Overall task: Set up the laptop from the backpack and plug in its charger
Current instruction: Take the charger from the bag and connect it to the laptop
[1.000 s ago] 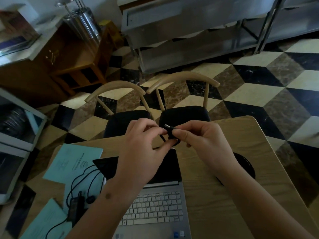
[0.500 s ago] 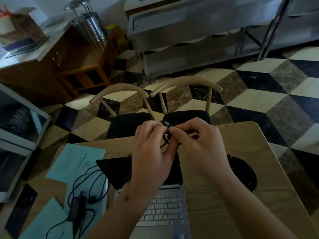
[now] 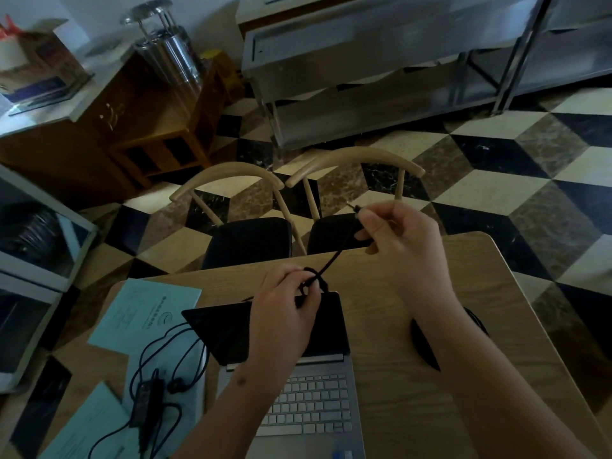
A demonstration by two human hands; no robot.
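Note:
An open silver laptop with a dark screen stands on the wooden table. My right hand pinches the plug end of the black charger cable above the table's far edge. My left hand grips a bunched loop of that cable in front of the laptop's screen. The cable runs taut between the two hands. The black charger brick lies left of the laptop with more cable coiled around it.
Blue paper sheets lie under the brick at the table's left. A black round object sits right of the laptop, partly behind my right forearm. Two wooden chairs stand at the far edge. A metal shelf rack stands beyond.
My hands were together on the plug; now the right has pulled up and to the right with the plug, and the left has dropped toward the screen, stretching the cable.

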